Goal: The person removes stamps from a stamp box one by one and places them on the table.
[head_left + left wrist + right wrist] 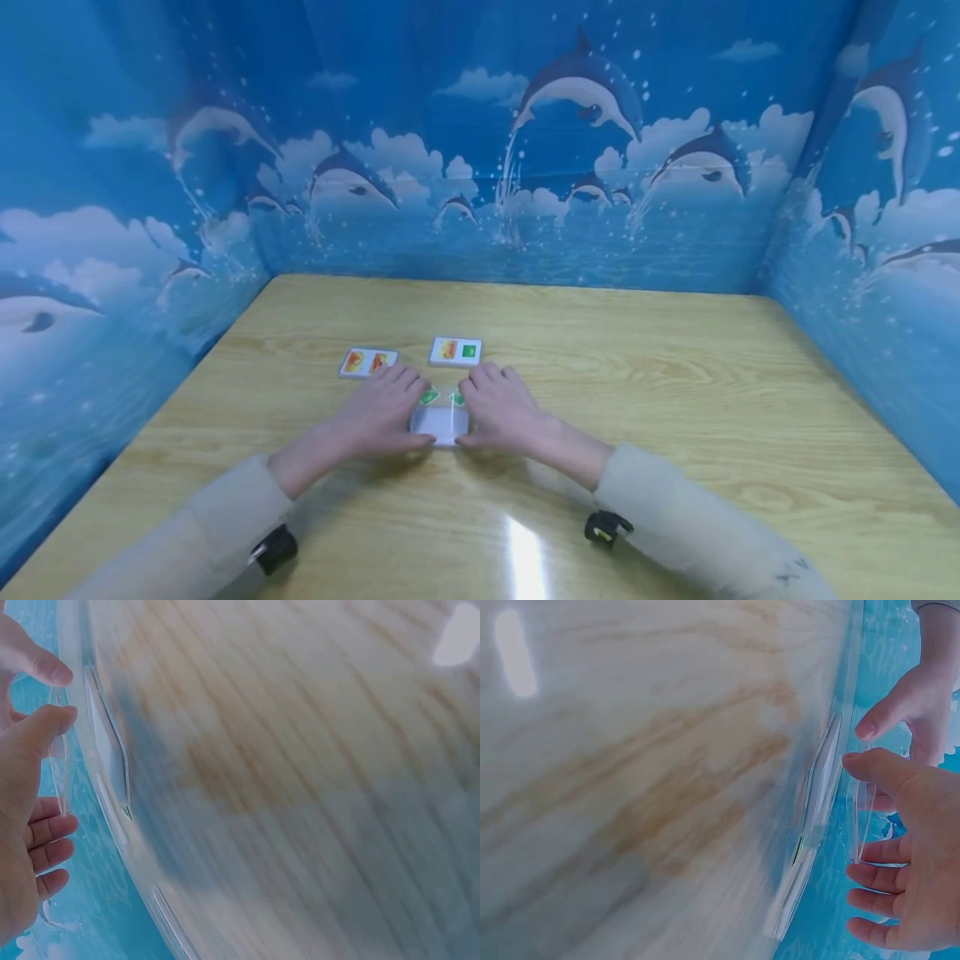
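Left hand (386, 410) and right hand (498, 408), partly curled, are holding a clear case (860, 814) above the near white stack (110, 746). It's looking light, stiff, slippery, probably favouring grips at its sides.

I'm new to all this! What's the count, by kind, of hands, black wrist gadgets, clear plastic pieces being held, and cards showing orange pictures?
Hands, left hand and right hand: 2
Black wrist gadgets: 2
Clear plastic piece: 1
Cards showing orange pictures: 2
Total: 7
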`<action>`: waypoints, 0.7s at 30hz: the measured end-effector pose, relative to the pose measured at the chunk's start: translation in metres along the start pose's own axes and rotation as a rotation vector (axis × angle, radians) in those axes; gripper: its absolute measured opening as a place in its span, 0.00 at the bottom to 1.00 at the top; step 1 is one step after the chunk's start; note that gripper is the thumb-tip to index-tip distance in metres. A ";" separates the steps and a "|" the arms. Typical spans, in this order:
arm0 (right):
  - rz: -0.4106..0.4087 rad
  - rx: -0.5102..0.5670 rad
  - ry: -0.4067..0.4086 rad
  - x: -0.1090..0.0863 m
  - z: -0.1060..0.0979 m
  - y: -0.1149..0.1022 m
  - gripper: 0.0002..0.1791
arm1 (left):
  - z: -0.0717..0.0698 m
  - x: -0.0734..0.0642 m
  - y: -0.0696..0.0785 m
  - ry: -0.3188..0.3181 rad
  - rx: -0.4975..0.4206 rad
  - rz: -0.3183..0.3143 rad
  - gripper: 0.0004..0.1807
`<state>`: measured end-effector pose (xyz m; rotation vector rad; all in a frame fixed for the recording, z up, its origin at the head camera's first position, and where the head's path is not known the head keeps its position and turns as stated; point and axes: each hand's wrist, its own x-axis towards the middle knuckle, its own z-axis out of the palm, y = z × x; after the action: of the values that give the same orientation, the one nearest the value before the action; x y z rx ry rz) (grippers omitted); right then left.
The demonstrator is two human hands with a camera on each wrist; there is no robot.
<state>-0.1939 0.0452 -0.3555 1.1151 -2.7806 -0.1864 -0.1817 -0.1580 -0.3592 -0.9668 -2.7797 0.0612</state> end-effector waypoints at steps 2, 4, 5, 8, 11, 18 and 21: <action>-0.004 0.008 -0.005 0.001 -0.001 -0.002 0.35 | 0.000 -0.002 -0.002 -0.004 -0.007 -0.004 0.37; -0.008 0.017 -0.015 0.003 -0.001 -0.003 0.35 | 0.000 -0.003 -0.003 -0.007 -0.006 -0.005 0.37; -0.009 0.022 -0.021 0.003 -0.002 -0.004 0.35 | 0.000 -0.003 -0.004 -0.010 -0.004 -0.004 0.37; -0.009 0.044 -0.043 0.005 -0.002 -0.005 0.34 | 0.002 -0.004 -0.006 -0.020 0.000 0.010 0.38; -0.006 0.050 -0.065 0.005 -0.001 -0.006 0.34 | 0.003 -0.004 -0.006 -0.041 -0.010 0.025 0.38; 0.000 0.047 -0.097 0.005 0.002 -0.009 0.38 | 0.005 -0.006 -0.006 -0.081 -0.022 0.030 0.37; 0.006 0.052 -0.109 0.006 0.004 -0.010 0.39 | 0.007 -0.007 -0.007 -0.078 -0.013 0.052 0.35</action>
<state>-0.1922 0.0345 -0.3606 1.1415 -2.9001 -0.1800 -0.1819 -0.1675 -0.3662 -1.0628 -2.8288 0.0905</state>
